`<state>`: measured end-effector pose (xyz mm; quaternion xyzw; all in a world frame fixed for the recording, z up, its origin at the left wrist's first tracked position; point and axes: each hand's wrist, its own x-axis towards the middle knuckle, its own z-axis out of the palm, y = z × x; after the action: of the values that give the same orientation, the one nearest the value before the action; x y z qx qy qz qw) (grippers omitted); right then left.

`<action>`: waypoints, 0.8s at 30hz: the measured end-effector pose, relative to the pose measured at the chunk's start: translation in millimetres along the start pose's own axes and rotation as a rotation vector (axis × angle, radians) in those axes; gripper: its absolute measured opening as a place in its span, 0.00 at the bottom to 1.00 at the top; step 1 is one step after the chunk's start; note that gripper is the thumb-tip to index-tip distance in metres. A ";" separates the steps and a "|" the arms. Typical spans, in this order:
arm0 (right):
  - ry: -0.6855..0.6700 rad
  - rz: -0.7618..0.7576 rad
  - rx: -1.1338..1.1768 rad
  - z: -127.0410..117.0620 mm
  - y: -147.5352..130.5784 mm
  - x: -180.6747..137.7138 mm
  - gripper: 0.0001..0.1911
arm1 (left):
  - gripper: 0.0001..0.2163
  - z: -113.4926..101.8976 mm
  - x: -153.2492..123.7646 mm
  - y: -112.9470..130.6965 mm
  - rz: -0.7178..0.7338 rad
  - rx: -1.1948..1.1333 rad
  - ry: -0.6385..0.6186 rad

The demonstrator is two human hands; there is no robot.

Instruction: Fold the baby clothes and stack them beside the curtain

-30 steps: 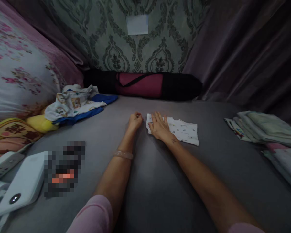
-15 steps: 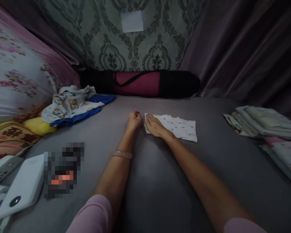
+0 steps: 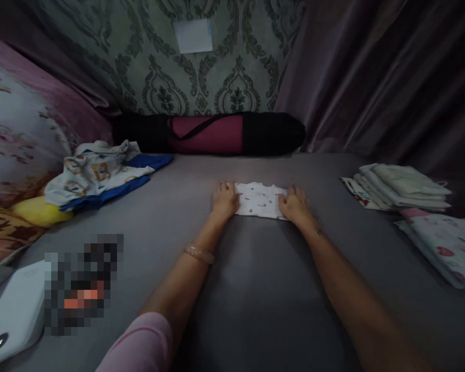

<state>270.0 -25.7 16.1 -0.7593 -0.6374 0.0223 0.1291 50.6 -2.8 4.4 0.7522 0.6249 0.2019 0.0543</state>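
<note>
Working off the grey bed sheet (image 3: 256, 289): broad, flat, soft, with plenty of bare area around the job. Backed by a patterned wall (image 3: 217, 67) and a dark curtain (image 3: 372, 77). Flanked on the left by floral bedding (image 3: 19, 139), with a black-and-maroon roll bag (image 3: 209, 133) lying along the far edge.

Sat well apart from the job: a loose heap of clothes (image 3: 101, 170) far left, and a stack of folded cloths (image 3: 403, 186) far right with a floral cloth (image 3: 442, 243) just in front of it. Also a white device (image 3: 11, 320) at the near left corner.

Lay mid-sheet, already folded to a narrow strip: the small white printed cloth (image 3: 259, 199), flat and square to the body.

Rested palm down on its left end: left hand (image 3: 225, 200), bracelet (image 3: 199, 253) on the wrist. Rested palm down on its right end: right hand (image 3: 294, 204). Covered both ends, so could not tell whether the fingers pinched the fabric or only pressed on it.

Judged the step as squaring and flattening the strip. Best done with:
- even pressure from both ends, since the soft sheet gave little backing
- light outward tension to pull out wrinkles
- edges checked flush before any release
- no dragging, to avoid rucking the sheet beneath
</note>
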 end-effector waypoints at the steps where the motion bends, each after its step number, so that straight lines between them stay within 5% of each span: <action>1: 0.000 0.100 0.014 -4.3 7.0 0.2 0.28 | 0.20 -4.3 -0.5 -4.1 -0.100 0.025 0.020; 4: -0.058 0.325 0.066 -14.5 24.7 1.0 0.27 | 0.20 -16.4 4.4 -20.6 -0.335 -0.001 0.000; 7: -0.114 0.377 0.087 -15.4 32.1 1.4 0.28 | 0.19 -20.1 11.7 -30.8 -0.430 -0.061 -0.166; 10: -0.105 0.310 0.080 -8.6 28.1 0.6 0.26 | 0.19 -15.8 13.0 -28.3 -0.442 -0.036 -0.224; 17: -0.045 0.226 0.132 -0.2 11.0 -3.7 0.21 | 0.15 -5.9 -0.7 -8.0 -0.352 0.039 -0.120; 24: 0.074 0.212 0.384 -0.2 7.2 -2.6 0.23 | 0.15 -8.3 -5.3 4.3 -0.353 -0.162 -0.024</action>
<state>276.5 -29.4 14.4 -0.7838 -0.5330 0.1286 0.2916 50.8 -10.2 12.2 0.6263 0.7282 0.2299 0.1570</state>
